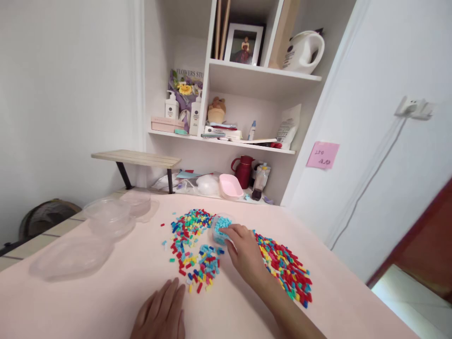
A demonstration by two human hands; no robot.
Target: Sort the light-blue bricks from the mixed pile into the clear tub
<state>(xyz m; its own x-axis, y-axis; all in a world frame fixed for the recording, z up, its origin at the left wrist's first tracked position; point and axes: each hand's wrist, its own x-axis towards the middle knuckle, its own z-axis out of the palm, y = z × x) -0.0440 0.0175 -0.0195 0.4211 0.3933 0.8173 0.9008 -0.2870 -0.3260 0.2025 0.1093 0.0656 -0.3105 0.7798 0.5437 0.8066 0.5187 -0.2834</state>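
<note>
1. On the pink-covered desk [88,308], a see-through tub [216,238] stood toward the far edge, about midway between the left and right edges, with light-blue pieces [223,221] heaped inside it.
2. The right hand [245,252] reached in from the near side and was at the tub's right side. Its fingers were bent, the index fingertip over the tub and the thumb lower, with a small gap between them. Whether the hand pinched a piece or gripped the tub could not be told.
3. The left hand [162,306] lay palm down toward the near edge, fingers straight and close together, spread flat with nothing visible in its grasp.
4. The left pile [192,221] of red, yellow, green and blue pieces curved from beside the tub toward the near edge, a few strays lying on its left.
5. The right pile [289,268], mostly red, stretched from behind the right hand toward the right edge, its farther part partly hidden.
6. Along the left edge were a see-through bowl [109,214], a shallow container [136,202] by the far left corner and a see-through lid [72,256] nearer the front.
7. Beyond the far edge stood a pink dish [230,186] and a dark red jug [243,172].
</note>
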